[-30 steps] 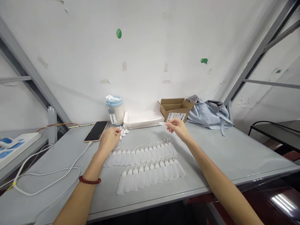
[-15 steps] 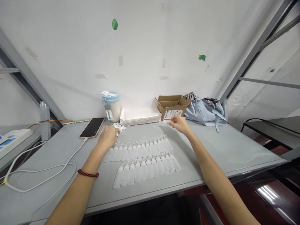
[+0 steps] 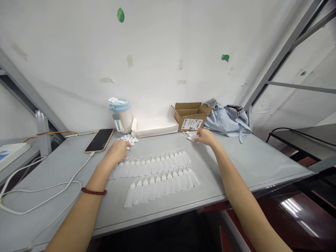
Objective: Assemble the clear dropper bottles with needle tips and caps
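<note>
My left hand rests at the left, its fingers curled down by a pile of small white caps. A small white piece shows at its fingertips; whether it is gripped is hard to see. In front of the cardboard box, my right hand pinches one of a few small white bottles with cords, partly covered by its fingers. Between the hands lie two rows of translucent white bottles with thin looped cords, a back row and a front row, all lying flat.
A phone on a white cable lies at left. Along the wall stand a blue-lidded cup, a stack of white sheets or trays, an open cardboard box and a light blue cloth bag.
The whole scene has shifted slightly left and up. By my right hand, more of the small bottles and their cords now show. My left hand stays by the caps.
</note>
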`<state>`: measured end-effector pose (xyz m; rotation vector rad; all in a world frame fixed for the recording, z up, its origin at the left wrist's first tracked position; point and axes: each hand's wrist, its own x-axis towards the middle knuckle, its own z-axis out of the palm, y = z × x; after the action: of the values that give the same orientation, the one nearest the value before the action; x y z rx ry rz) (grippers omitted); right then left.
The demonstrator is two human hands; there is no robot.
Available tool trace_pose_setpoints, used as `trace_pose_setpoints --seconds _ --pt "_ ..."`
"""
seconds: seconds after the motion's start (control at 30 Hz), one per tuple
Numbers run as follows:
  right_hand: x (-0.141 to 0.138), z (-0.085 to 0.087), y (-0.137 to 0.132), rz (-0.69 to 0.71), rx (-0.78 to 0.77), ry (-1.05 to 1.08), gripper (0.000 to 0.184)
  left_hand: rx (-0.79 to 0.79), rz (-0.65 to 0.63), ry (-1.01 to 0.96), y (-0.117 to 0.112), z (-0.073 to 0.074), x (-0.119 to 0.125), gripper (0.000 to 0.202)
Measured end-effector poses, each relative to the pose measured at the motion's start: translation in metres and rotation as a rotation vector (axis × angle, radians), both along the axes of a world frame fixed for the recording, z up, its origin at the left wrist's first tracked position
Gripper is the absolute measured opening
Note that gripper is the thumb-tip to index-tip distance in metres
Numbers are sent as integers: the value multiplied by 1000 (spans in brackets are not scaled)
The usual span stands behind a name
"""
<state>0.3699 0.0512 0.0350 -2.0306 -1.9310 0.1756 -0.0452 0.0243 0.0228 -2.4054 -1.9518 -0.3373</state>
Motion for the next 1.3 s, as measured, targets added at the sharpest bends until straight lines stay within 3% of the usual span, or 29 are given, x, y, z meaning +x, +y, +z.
trace_pose_setpoints --seconds 0.2,0.6,0.83,0.93,1.03,1.13,1.3 --pt "3 -9 4 -52 -32 -14 45 -12 -9 -20 0 4 -2 42" --pt "-5 -17 13 -35 75 15 35 -40 17 -54 -4 15 2 39" --pt "-18 3 -1 -39 74 34 22 -45 12 -21 -3 12 3 36" --pt "-27 19 -13 47 -17 85 9 -54 7 -5 -2 9 5 35" --pt "-35 31 -25 225 -220 165 21 -61 6 11 -1 7 7 35" --pt "-40 34 -32 348 -405 223 27 -62 3 31 -1 5 8 35" --pt "-41 34 -36 417 -562 271 30 -63 0 63 -2 6 9 35"
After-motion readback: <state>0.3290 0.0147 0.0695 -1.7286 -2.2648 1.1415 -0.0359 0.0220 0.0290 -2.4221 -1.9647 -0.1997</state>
